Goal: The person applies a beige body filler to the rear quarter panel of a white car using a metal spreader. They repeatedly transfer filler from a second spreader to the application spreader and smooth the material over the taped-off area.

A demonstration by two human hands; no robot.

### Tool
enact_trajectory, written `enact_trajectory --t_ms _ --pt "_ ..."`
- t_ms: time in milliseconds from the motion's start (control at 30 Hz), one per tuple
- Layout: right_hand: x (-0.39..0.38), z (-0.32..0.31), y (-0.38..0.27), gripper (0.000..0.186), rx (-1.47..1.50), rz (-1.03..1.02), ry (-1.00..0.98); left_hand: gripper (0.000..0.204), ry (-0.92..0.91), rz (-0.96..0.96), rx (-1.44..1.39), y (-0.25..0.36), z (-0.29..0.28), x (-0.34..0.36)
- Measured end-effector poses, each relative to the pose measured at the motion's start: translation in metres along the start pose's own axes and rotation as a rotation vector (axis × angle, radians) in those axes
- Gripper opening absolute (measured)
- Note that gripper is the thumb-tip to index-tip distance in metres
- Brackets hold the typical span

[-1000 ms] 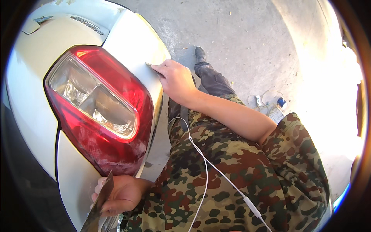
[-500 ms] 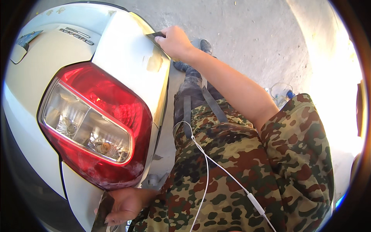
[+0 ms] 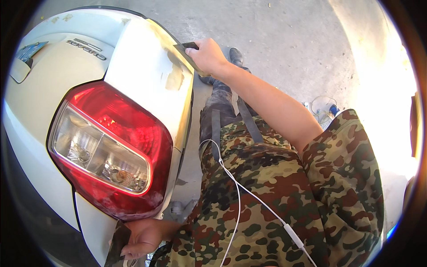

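Note:
My right hand (image 3: 206, 56) grips a dark, thin, flat putty spreader (image 3: 183, 50). The blade lies along the outer edge of a white car's rear corner panel (image 3: 138, 58). Pale yellow and tan patches of filler (image 3: 175, 78) show on that panel, just below the blade. Low in the view, my left hand (image 3: 143, 238) is closed round a wider dark flat plate (image 3: 118, 244), thumb on its face, under the red tail light (image 3: 115, 147). The plate's lower end runs into the dark rim of the view.
The tail light and white tailgate (image 3: 49, 66) fill the left side. Grey concrete floor (image 3: 293, 40) lies beyond my boots (image 3: 236, 56). A white earphone cable (image 3: 239, 200) hangs over my camouflage shirt. Something blue and clear (image 3: 329, 111) sits on the floor by my right arm.
The right hand has shifted slightly, and more of its spreader now shows along the panel edge. The car sits a little lower in the view. My left hand keeps its grip.

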State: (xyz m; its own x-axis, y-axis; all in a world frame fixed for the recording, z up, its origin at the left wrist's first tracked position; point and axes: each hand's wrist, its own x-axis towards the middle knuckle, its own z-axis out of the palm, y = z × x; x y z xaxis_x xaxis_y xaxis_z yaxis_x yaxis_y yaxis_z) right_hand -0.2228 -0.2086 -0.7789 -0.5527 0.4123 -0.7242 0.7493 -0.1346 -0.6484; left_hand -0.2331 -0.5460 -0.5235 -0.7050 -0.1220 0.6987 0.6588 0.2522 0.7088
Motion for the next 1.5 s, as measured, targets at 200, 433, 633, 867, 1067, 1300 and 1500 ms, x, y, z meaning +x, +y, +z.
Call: enact_trajectory --t_ms 200,433,633,867,1067,1300,1500 --pt "0.023 0.024 -0.013 0.027 -0.143 -0.091 0.023 0.025 -0.02 0.039 0.021 -0.002 0.005 -0.003" --pt "-0.017 0.035 -0.028 0.027 -0.302 -0.191 0.082 0.024 0.11 -0.066 0.003 0.002 0.002 -0.014" --pt "-0.056 0.053 -0.025 0.029 -0.285 -0.368 0.143 0.022 0.224 0.004 -0.039 -0.008 0.013 -0.014" --pt "-0.099 0.082 -0.017 0.024 -0.322 -0.494 0.192 0.017 0.094 0.037 -0.088 -0.015 0.008 -0.012" --pt "-0.087 0.047 -0.012 0.024 -0.204 -0.469 0.145 0.01 0.119 -0.05 -0.059 -0.01 -0.004 -0.021" --pt "-0.045 0.066 0.003 0.031 -0.269 -0.563 0.219 0.021 0.032 0.049 -0.159 -0.016 0.008 -0.013" --pt "-0.093 0.078 0.022 0.037 -0.377 -0.767 0.227 0.034 -0.228 -0.028 -0.34 -0.012 0.01 -0.012"
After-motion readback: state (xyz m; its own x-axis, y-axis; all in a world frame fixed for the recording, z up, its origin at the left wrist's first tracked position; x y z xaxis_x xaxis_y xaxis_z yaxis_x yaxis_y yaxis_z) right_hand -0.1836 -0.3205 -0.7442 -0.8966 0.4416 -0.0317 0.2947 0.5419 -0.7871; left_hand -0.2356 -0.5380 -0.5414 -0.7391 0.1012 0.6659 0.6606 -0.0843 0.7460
